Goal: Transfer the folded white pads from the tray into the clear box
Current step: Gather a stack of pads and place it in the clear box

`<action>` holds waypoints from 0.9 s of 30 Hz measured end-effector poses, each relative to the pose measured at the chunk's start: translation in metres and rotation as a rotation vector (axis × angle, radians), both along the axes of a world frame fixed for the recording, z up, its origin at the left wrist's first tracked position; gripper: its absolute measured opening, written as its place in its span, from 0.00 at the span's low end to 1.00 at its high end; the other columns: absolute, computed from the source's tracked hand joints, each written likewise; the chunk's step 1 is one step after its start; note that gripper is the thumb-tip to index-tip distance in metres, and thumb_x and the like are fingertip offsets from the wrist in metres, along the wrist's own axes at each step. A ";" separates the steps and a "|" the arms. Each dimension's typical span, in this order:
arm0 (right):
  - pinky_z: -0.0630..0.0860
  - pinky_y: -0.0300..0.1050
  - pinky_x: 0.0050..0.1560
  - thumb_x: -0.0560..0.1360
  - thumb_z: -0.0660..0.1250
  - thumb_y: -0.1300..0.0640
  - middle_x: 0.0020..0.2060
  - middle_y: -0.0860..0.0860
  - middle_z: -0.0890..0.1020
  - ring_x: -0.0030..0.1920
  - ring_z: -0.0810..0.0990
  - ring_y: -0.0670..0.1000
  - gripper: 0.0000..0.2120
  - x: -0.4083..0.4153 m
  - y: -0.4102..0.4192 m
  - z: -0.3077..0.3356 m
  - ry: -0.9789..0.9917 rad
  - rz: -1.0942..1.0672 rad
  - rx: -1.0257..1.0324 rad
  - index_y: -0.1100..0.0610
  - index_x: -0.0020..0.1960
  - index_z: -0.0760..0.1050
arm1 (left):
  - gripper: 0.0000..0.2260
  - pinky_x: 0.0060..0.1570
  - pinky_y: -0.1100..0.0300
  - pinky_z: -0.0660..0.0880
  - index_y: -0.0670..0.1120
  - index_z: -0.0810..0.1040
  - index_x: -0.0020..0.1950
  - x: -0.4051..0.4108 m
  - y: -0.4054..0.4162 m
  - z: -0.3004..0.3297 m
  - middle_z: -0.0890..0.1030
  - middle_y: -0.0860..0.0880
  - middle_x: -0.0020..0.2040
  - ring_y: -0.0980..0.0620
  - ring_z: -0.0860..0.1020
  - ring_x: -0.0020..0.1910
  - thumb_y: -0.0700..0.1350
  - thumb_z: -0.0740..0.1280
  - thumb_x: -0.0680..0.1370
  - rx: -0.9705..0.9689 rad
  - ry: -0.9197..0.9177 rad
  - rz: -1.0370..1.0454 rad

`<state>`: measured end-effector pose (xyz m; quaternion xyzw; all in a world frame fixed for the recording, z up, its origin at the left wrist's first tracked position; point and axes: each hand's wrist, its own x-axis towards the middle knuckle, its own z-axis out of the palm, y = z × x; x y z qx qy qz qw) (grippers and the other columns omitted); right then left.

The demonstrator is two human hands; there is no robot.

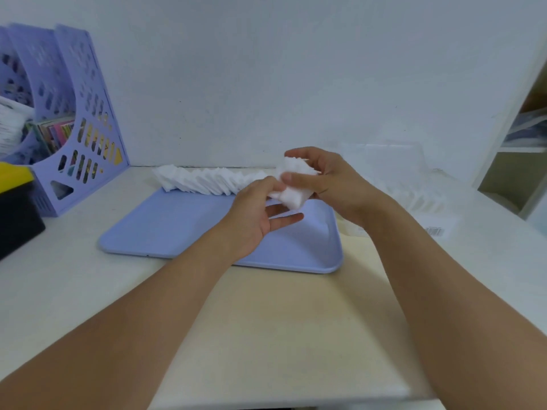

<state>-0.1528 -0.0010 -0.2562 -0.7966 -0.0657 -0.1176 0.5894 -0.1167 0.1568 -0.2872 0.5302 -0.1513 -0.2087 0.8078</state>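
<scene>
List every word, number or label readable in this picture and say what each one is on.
No text can be read here.
White sticker with a barcode at the near end of the clear box: bars show, any digits too blurred to read.
Colourful book spines in the purple file holder: any print too small and blurred to read.
Blue tray, white pads, yellow and black object: no print visible.

R hand is gripping a stack of pads above tray; L hand is pinching stack's lower left corner. More pads are leaning in a row along tray's far edge. Clear box is sitting just right of tray, w/ pads inside. Purple file rack is standing far left.
</scene>
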 end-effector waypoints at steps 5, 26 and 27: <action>0.78 0.57 0.63 0.80 0.63 0.55 0.61 0.58 0.80 0.61 0.80 0.59 0.18 0.011 0.029 -0.010 0.134 -0.034 0.069 0.57 0.68 0.71 | 0.13 0.57 0.48 0.78 0.44 0.78 0.59 -0.001 -0.013 -0.007 0.82 0.44 0.54 0.46 0.80 0.56 0.43 0.57 0.81 0.060 -0.045 0.195; 0.61 0.38 0.24 0.71 0.70 0.51 0.36 0.53 0.81 0.26 0.75 0.50 0.10 -0.089 -0.120 0.046 0.565 -0.531 -0.081 0.56 0.49 0.79 | 0.16 0.58 0.58 0.69 0.52 0.79 0.55 -0.017 -0.096 -0.006 0.74 0.56 0.63 0.52 0.69 0.60 0.58 0.75 0.72 0.808 -1.240 0.173; 0.59 0.36 0.23 0.72 0.69 0.51 0.35 0.52 0.81 0.24 0.75 0.49 0.10 -0.087 -0.123 0.042 0.629 -0.527 -0.128 0.55 0.49 0.78 | 0.14 0.60 0.56 0.69 0.51 0.81 0.51 -0.015 -0.101 -0.012 0.75 0.56 0.63 0.49 0.68 0.62 0.60 0.73 0.73 0.865 -1.282 0.189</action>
